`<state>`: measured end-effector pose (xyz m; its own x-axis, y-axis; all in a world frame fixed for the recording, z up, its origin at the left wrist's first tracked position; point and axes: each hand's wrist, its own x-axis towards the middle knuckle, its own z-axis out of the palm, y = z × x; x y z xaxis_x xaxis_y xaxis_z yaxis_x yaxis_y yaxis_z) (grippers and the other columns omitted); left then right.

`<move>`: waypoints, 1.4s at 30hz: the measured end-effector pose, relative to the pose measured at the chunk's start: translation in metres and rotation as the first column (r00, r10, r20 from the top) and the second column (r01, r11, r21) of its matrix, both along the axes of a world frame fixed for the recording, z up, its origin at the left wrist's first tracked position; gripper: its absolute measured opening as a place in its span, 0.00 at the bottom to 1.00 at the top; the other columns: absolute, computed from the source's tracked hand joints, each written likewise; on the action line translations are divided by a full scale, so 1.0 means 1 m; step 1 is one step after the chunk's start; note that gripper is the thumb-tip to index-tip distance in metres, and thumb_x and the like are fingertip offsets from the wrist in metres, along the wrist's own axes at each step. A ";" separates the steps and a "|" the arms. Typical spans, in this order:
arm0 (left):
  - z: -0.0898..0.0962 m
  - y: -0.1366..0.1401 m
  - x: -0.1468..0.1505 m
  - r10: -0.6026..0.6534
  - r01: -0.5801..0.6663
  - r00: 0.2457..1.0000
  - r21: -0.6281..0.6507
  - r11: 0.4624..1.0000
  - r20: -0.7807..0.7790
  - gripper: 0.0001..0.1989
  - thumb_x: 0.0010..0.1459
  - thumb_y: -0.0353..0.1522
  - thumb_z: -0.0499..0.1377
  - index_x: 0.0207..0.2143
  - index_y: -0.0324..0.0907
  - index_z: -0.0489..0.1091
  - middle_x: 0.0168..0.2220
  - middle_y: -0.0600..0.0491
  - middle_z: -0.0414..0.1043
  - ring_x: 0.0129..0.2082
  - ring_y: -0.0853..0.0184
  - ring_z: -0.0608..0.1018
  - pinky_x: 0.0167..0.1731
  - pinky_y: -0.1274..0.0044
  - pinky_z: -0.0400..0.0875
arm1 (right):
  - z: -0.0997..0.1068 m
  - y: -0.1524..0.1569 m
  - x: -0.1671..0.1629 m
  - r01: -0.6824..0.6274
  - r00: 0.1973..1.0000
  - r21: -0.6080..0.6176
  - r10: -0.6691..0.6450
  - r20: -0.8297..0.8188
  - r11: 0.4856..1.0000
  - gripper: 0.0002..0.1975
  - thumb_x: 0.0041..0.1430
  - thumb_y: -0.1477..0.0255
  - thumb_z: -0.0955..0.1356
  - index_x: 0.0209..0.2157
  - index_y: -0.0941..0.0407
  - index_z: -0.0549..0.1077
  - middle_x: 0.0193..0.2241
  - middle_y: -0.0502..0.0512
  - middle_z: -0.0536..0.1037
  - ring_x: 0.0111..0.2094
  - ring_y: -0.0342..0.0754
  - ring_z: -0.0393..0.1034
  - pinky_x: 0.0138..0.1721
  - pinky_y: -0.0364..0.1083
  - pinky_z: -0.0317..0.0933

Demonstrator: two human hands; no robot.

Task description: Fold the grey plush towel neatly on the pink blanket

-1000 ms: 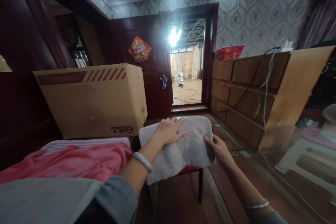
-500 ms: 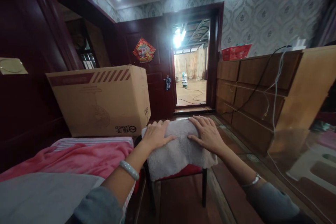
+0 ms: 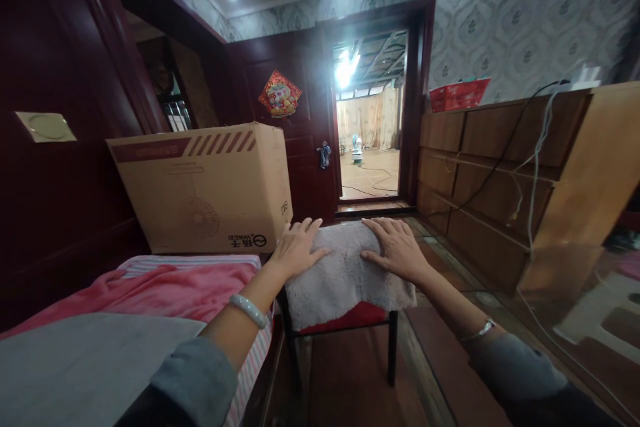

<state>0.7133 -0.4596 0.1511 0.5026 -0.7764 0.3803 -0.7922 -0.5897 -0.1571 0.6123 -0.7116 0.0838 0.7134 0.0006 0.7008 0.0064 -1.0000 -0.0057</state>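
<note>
Dark wood-panelled room with patterned wallpaper and an open doorway [image 3: 373, 147] to a lit space beyond. Long wooden drawer unit [image 3: 500, 167] along the right wall, red basket [image 3: 459, 95] on top, contents not visible. Bed [image 3: 90, 360] at lower left under a pink blanket [image 3: 165, 287], with a closed cardboard box [image 3: 205, 190] lying on its side at the far end. Red-seated stool [image 3: 350, 323] just beside the bed, draped with a folded grey towel [image 3: 345, 273]. Since a second ago, right hand [image 3: 397, 250] moved from the towel's right edge up onto its top; now 2 flat palms, left hand [image 3: 296, 250] included, fingers spread, gripping nothing, pressing the towel down. Probably smoothing after a fold.
</note>
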 end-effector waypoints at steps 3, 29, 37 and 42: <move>-0.011 0.011 -0.004 0.028 -0.026 0.997 -0.033 0.999 0.066 0.35 0.63 0.47 0.55 0.67 0.44 0.53 0.63 0.42 0.62 0.61 0.51 0.65 0.62 0.57 0.55 | 0.000 -0.001 0.000 -0.001 1.000 -0.004 0.001 -0.009 1.000 0.36 0.60 0.47 0.64 0.64 0.52 0.63 0.57 0.63 0.71 0.57 0.63 0.61 0.58 0.61 0.49; -0.103 0.219 -0.061 0.226 -0.234 0.972 -0.158 0.959 -0.061 0.29 0.64 0.38 0.51 0.66 0.45 0.58 0.66 0.45 0.62 0.65 0.55 0.65 0.63 0.60 0.62 | -0.014 0.103 -0.051 -0.396 0.918 0.219 0.388 0.083 0.892 0.22 0.66 0.69 0.61 0.60 0.53 0.69 0.62 0.60 0.68 0.64 0.57 0.59 0.62 0.60 0.57; -0.138 0.415 -0.230 0.816 -0.820 0.572 -0.075 0.567 -0.081 0.29 0.62 0.44 0.49 0.62 0.41 0.66 0.64 0.42 0.64 0.63 0.51 0.68 0.62 0.56 0.60 | -0.090 0.245 -0.031 -0.712 0.504 0.518 0.859 -0.092 0.473 0.19 0.68 0.70 0.61 0.56 0.51 0.72 0.56 0.59 0.75 0.56 0.53 0.70 0.56 0.55 0.67; -0.156 0.470 -0.347 0.983 -0.999 0.030 0.023 0.035 -0.182 0.32 0.61 0.44 0.47 0.63 0.38 0.65 0.65 0.39 0.62 0.66 0.47 0.63 0.63 0.51 0.56 | -0.112 0.351 0.016 -0.836 0.286 0.482 0.958 -0.023 0.262 0.19 0.67 0.70 0.61 0.56 0.54 0.72 0.54 0.61 0.76 0.56 0.53 0.70 0.57 0.55 0.66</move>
<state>0.3663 0.0108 -0.0053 0.8020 0.5358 0.2641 0.5607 -0.8277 -0.0235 0.6282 -0.3602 -0.0281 0.5317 0.6003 0.5974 0.8352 -0.2548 -0.4873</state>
